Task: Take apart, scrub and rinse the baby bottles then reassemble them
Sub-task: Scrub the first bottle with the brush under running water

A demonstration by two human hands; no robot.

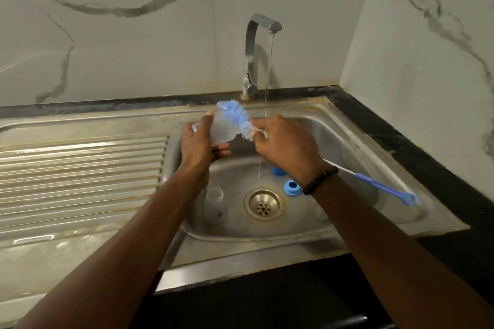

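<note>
Over the stainless steel sink basin [344, 141], the left hand [199, 145] grips a clear plastic baby bottle [223, 131], its fingers [222, 149] curled round the body and the thumb lying across the far side. The bottle lies roughly level, its open mouth turned right. The right hand [283, 141] pinches the white wire stem of a long bottle brush with blue bristles [236, 120], fingers clamped on it just beside the bristle head. The bristle head sits at the mouth of the held bottle; whether any of it is inside cannot be told. The brush's blue plastic handle [385, 189] trails away to the right and near side, past the wrist, which wears a black band [319, 180].

A thin stream of water [268, 72] runs from the angular chrome tap [254, 56] at the far edge of the sink and falls just beyond the right hand.

In the basin, a second clear baby bottle [215, 204] stands upright, left of the round metal drain strainer [264, 203]. Right of the drain lies a blue plastic screw ring [292, 186], and a second blue piece [278, 169] shows just beyond it, partly hidden by the right forearm. The ribbed steel draining board [80, 173] extends to the left. A dark worktop [417, 157] borders the sink on the right, below white marble-patterned wall tiles [133, 35].
</note>
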